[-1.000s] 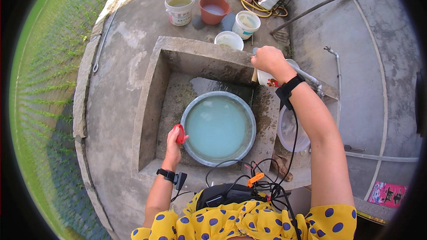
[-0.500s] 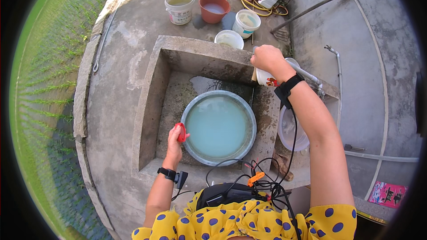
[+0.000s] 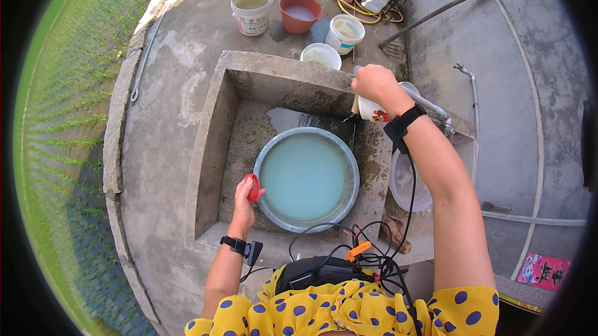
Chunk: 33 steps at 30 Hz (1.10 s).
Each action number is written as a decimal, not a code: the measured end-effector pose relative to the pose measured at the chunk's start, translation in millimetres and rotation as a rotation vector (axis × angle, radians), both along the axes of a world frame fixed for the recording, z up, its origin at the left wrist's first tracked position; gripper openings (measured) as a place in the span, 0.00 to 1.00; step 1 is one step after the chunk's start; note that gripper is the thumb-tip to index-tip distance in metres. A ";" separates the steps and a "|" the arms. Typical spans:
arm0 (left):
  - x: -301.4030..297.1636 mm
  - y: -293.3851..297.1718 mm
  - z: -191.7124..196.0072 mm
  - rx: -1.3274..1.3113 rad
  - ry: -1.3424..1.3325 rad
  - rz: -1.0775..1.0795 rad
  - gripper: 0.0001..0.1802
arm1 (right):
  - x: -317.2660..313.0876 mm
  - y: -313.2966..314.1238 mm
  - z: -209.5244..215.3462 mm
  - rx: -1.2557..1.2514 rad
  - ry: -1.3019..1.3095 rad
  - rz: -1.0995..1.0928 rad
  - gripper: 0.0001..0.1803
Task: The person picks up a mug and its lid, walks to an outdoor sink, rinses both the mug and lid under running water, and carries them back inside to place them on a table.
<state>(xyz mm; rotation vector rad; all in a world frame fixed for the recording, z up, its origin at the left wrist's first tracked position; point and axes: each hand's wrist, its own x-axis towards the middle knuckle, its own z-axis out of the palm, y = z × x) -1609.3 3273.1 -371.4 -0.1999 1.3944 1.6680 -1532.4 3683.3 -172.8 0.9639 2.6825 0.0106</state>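
My left hand (image 3: 243, 199) grips a red, round, lid-like piece (image 3: 253, 188) at the left rim of a grey basin (image 3: 258, 194). Pale bluish, cloudy water (image 3: 303, 177) fills the basin, which stands in a concrete trough (image 3: 208, 143). Over the trough's far right corner, my right hand (image 3: 375, 84) is closed, knuckles up. A small grey end and a tan, narrow piece (image 3: 355, 105) show beside it; what it grips is mostly hidden. A white tub with a red picture (image 3: 372, 109) sits just under that hand. Something glinting, perhaps water, shows below the tan piece.
Beyond the trough stand a white bucket (image 3: 252, 23), a reddish basin (image 3: 300, 13) and two smaller white tubs. A clear basin (image 3: 411, 180) and a pipe (image 3: 436, 107) lie right. A yellow hose (image 3: 349, 6) coils far back. Black cables (image 3: 386, 267) hang before me.
A dark, glinting streak now shows below the tan piece near my right hand. That hand has dipped very slightly; my left hand is almost unmoved.
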 end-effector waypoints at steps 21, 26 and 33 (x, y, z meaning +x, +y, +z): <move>2.7 34.8 48.0 0.145 0.139 -0.167 0.29 | 72.0 -57.7 -8.4 -0.617 0.323 -0.299 0.24; 15.0 65.8 95.4 0.387 0.108 -0.438 0.38 | 98.9 -101.5 -34.6 -1.130 0.454 -0.426 0.23; 22.9 101.0 101.1 0.525 -0.187 -0.270 0.36 | 113.5 -122.7 -57.7 -1.369 0.520 -0.779 0.17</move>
